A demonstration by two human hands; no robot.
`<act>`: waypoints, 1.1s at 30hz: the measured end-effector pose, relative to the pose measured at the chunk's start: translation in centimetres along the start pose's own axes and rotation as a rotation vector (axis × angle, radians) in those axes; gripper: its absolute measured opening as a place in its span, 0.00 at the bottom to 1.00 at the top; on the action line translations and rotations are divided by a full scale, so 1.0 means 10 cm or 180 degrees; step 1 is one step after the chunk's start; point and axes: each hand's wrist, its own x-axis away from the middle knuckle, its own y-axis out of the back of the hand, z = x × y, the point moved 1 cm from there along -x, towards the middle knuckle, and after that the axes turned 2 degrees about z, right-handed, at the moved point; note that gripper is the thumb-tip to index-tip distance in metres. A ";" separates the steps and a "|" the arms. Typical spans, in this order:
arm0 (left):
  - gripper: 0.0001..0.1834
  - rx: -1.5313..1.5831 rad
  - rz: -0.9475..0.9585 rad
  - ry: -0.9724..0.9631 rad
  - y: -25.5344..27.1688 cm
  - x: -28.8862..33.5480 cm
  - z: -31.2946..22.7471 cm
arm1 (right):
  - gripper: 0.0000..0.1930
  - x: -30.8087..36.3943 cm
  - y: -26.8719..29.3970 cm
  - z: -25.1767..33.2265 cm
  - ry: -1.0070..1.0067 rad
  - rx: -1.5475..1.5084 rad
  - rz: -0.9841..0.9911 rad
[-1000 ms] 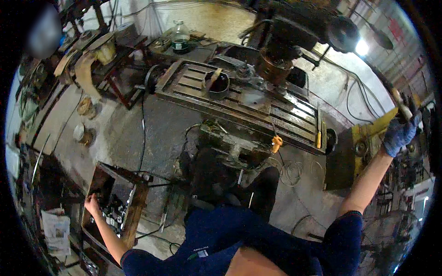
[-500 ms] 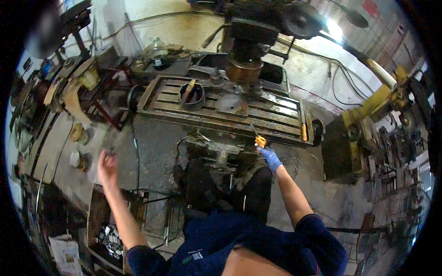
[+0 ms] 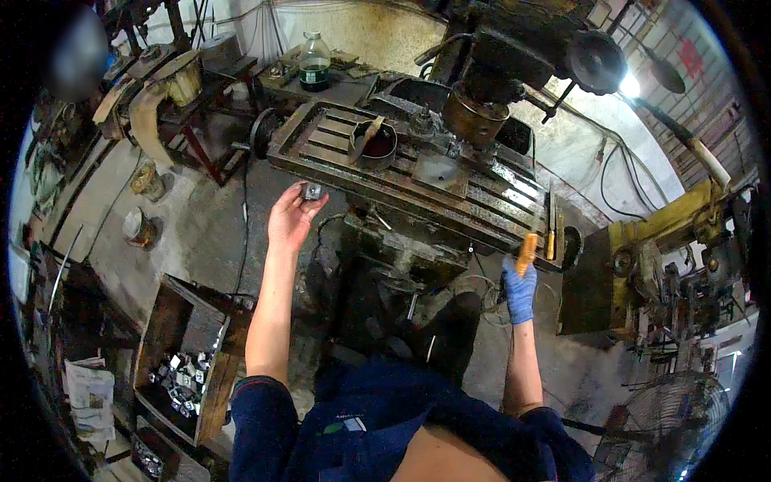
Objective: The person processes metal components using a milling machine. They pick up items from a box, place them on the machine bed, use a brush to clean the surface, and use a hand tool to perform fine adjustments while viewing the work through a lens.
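My bare left hand (image 3: 294,215) is raised in front of the machine table's near left edge. Its fingertips pinch a small grey metal block (image 3: 312,191). A blue glove covers my right hand (image 3: 520,291), which is closed round the yellow handle of a hand tool (image 3: 526,254). The tool points up, and its thin shaft is too blurred to tell its kind. Beyond both hands lies the slotted machine table (image 3: 337,178), with a flat metal plate (image 3: 440,173) under the spindle. A round pot (image 3: 377,159) with a wooden-handled brush (image 3: 369,133) in it rests on the table.
A second yellow-handled tool (image 3: 551,243) lies at the table's right end. To my lower left, a wooden box (image 3: 210,386) holds many small metal pieces (image 3: 181,384). A large bottle (image 3: 314,64) stands at the back. A fan (image 3: 675,418) is at lower right.
My left hand has swung up and right, toward the table, with the metal block now plainly visible. My right hand has moved right, and the yellow-handled tool points more upright. The view has shifted.
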 end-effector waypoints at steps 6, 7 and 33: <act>0.05 -0.0055 0.0000 0.0142 0.12 -0.05 0.29 | 0.26 0.42 -0.87 1.31 0.1111 0.2341 0.2615; 0.05 -0.0088 0.0058 0.0201 0.09 -0.06 0.34 | 0.25 0.42 -1.05 1.30 0.1096 0.2700 0.2620; 0.08 -0.2107 -0.0134 0.0430 0.19 0.04 0.26 | 0.29 -0.89 -0.59 0.99 0.0022 0.3025 0.1735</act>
